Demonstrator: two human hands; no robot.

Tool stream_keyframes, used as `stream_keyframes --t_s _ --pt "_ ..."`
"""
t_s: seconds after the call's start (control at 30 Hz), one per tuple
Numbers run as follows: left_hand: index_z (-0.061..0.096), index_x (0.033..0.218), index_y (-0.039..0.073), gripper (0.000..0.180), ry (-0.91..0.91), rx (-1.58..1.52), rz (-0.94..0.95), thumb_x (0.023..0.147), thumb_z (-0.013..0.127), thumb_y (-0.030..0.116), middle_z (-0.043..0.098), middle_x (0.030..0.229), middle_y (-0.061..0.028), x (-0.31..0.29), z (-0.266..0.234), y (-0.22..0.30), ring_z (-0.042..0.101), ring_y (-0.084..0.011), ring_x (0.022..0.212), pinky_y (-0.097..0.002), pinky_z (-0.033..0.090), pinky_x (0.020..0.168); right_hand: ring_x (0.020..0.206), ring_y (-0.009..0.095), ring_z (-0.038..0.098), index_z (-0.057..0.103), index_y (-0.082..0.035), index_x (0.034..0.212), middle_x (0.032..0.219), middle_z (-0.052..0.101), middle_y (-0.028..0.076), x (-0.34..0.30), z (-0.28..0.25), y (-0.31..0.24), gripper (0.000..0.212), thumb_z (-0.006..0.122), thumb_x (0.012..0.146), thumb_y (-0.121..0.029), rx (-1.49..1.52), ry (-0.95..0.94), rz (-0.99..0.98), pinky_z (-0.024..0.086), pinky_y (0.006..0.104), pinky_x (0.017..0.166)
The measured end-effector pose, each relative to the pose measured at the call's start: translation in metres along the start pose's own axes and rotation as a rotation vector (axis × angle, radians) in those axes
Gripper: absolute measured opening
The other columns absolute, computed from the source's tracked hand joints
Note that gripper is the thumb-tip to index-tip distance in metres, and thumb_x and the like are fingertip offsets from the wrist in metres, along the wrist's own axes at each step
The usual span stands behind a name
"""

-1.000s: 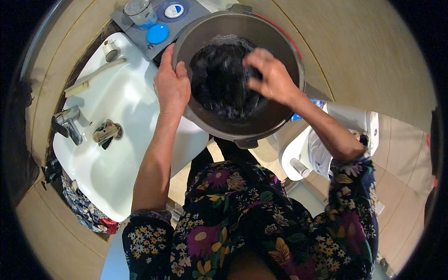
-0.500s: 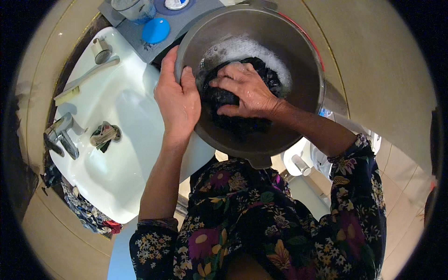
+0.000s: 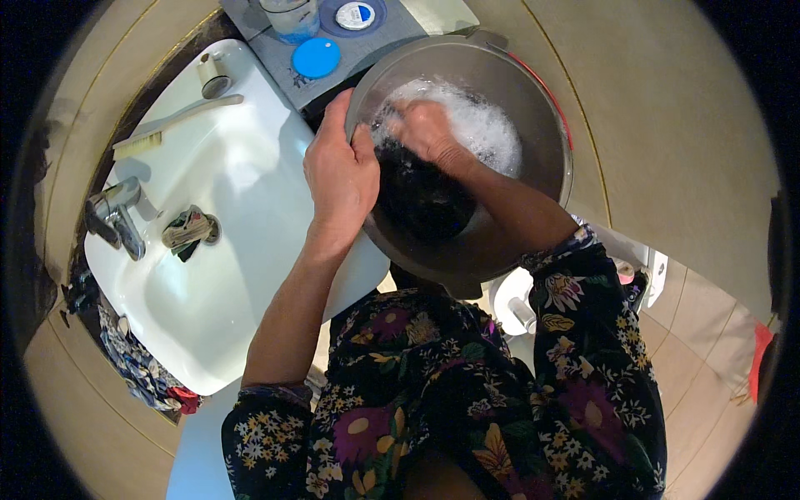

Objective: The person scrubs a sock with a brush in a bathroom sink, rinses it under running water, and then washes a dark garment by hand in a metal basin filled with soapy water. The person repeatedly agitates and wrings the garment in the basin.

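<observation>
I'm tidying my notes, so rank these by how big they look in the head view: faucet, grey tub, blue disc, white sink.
Largest to smallest:
1. White sink, partly hidden by an arm
2. Grey tub
3. Faucet
4. Blue disc

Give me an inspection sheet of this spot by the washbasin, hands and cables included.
Surface: white washbasin, grey ledge at its far end.
Things in use: grey-brown bucket with wet black cloth and white foam.
Clutter: long-handled brush on the washbasin, crumpled bundle by the drain; round blue lid and clear container on the ledge.
Hands: left hand holds the bucket's left rim; right hand inside, at the cloth and foam, fingers blurred.
Cables: nothing seen.
Surroundings: chrome faucet, beige wall, patterned fabric beside the washbasin.
</observation>
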State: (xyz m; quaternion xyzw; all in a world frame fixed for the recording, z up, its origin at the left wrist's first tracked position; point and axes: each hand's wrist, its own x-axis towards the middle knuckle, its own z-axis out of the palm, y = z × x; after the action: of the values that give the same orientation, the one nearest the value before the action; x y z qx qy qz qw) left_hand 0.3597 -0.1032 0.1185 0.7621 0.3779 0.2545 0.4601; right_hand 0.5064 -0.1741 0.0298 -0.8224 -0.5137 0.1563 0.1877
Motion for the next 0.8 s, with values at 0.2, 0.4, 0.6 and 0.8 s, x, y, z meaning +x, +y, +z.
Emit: stream_keyframes --t_s 0.2,0.4,0.6,0.8 --pt "0.048 0.118 0.008 0.037 -0.014 0.049 -0.056 0.081 0.051 0.007 0.061 0.097 -0.0202 0.0 0.0 0.0 0.059 -0.0372 0.089 -0.0422 0.045 0.079 0.071 0.02 0.059 0.06 0.0 0.089 0.074 0.062 0.014 -0.016 -0.1 -0.009 0.035 0.059 0.078 -0.033 0.647 0.168 0.22 0.047 0.0307 0.069" --pt "0.048 0.118 0.008 0.036 0.0 0.025 -0.018 0.082 0.049 0.007 0.062 0.094 -0.0197 0.0 0.001 -0.003 0.06 -0.0356 0.087 -0.0412 0.045 0.079 0.091 0.025 0.055 0.059 -0.006 0.087 0.09 0.054 0.009 -0.085 -0.134 -0.022 0.032 0.07 0.067 -0.029 0.188 -0.084 -0.269 0.042 0.0378 0.082" --pt "0.049 0.116 0.005 0.035 -0.012 -0.051 -0.04 0.082 0.05 0.006 0.061 0.095 -0.0205 0.0 0.0 0.0 0.06 -0.0348 0.086 -0.0388 0.046 0.077 0.099 0.027 0.048 0.059 -0.012 0.081 0.092 0.049 0.009 -0.091 -0.087 -0.025 0.033 0.071 0.058 -0.033 -0.022 -0.171 -0.612 0.036 0.0458 0.082" --pt "0.049 0.116 0.002 0.036 -0.007 -0.193 -0.02 0.08 0.05 0.002 0.061 0.097 -0.0203 -0.002 0.004 -0.006 0.06 -0.0329 0.087 -0.0373 0.046 0.077 0.091 0.025 0.05 0.061 -0.01 0.082 0.087 0.052 0.009 -0.073 -0.032 -0.022 0.032 0.064 0.064 -0.037 -0.218 -0.312 -0.649 0.037 0.0432 0.075"
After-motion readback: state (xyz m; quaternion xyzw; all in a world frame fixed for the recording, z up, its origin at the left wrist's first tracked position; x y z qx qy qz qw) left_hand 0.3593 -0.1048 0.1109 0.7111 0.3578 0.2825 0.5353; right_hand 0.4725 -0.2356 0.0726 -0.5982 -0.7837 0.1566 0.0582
